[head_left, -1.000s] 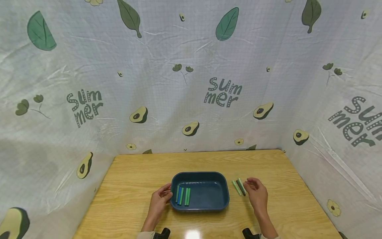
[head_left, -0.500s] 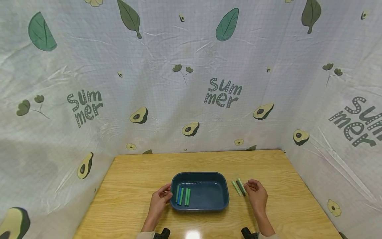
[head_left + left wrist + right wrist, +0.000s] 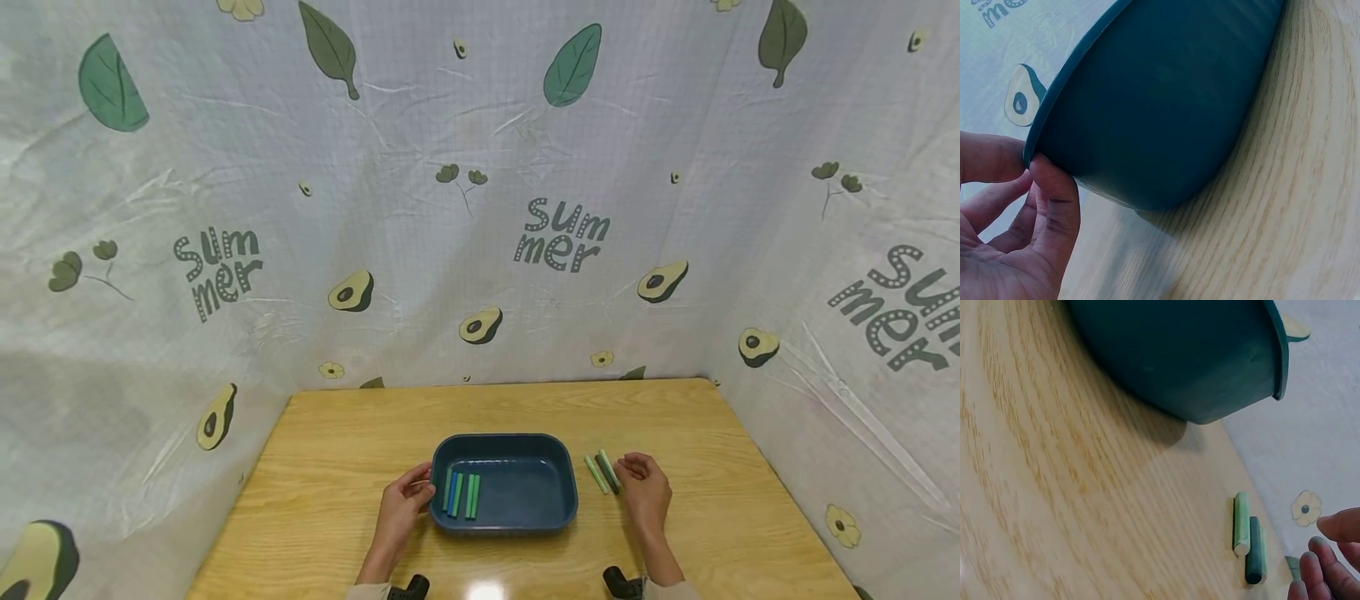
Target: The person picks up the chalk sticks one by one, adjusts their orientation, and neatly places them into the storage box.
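My left hand (image 3: 397,508) is at the left end of a dark teal tray (image 3: 525,504). In the left wrist view its thumb and fingers pinch the tray's rim (image 3: 1054,103). Several green and blue chalk-like sticks (image 3: 463,496) lie side by side in the tray's left part. Right of the tray, two light green sticks and a dark green stick (image 3: 1254,550) lie close together on the table. My right hand (image 3: 647,492) is just right of them, fingers loosely bent, with a gap between thumb and fingers and nothing held. Its fingertips (image 3: 1315,542) look smudged dark.
The wooden table (image 3: 352,425) carries the tray near its middle. Behind it and at both sides hangs a pale sheet (image 3: 405,250) printed with avocados, leaves and lettering. A dark wrist device (image 3: 408,587) shows by the left cuff, and another at the right.
The head view has tipped very slightly. My right wrist has shifted a little to the left, its fingers still beside the sticks. The left hand keeps its hold on the tray.
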Demonstrator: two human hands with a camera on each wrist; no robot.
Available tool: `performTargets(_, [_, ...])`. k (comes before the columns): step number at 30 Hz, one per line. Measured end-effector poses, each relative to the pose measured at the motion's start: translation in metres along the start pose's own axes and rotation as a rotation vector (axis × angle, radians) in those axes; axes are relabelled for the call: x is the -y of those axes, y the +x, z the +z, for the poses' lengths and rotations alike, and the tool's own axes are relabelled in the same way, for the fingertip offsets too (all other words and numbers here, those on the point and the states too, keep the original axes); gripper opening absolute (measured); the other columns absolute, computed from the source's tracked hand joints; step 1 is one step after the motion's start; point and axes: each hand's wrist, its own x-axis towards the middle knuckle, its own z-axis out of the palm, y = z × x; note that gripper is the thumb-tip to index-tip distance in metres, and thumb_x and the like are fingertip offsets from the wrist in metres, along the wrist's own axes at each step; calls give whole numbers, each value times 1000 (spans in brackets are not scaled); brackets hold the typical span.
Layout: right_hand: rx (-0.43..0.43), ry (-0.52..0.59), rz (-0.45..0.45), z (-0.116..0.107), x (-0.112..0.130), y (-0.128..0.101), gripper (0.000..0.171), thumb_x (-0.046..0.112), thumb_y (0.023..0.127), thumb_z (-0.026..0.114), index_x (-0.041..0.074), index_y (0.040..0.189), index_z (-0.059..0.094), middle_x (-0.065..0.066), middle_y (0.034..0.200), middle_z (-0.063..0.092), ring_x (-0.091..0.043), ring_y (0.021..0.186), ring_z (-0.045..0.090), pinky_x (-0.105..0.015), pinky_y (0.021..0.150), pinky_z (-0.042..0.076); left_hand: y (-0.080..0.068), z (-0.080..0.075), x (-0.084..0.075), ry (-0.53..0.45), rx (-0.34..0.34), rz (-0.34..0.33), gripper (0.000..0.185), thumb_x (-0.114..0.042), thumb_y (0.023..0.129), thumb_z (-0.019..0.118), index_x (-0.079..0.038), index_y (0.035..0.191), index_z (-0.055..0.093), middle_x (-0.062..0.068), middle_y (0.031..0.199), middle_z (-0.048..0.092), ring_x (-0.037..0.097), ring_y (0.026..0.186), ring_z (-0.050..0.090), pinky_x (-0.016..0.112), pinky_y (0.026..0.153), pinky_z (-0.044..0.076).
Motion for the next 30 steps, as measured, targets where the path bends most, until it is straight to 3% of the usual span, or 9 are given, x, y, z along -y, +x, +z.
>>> performTargets(12, [-59, -16, 52, 4, -10, 3, 21, 9, 85, 74, 2, 103, 66, -20, 101, 74, 13, 66, 54, -8, 60, 44, -1, 0, -1, 17, -5, -8, 42, 2, 93, 58, 3, 135, 56, 23, 126, 56, 14, 97, 59, 28, 74, 55])
performTargets(30, [-76, -95, 64, 8, -16, 5, 20, 13, 84, 75, 6, 101, 68, -18, 98, 75, -12, 78, 68, -14, 61, 42, -1, 1, -1, 5, 0, -9, 43, 2, 93, 58, 2, 136, 55, 23, 126, 55, 13, 97, 58, 30, 75, 55])
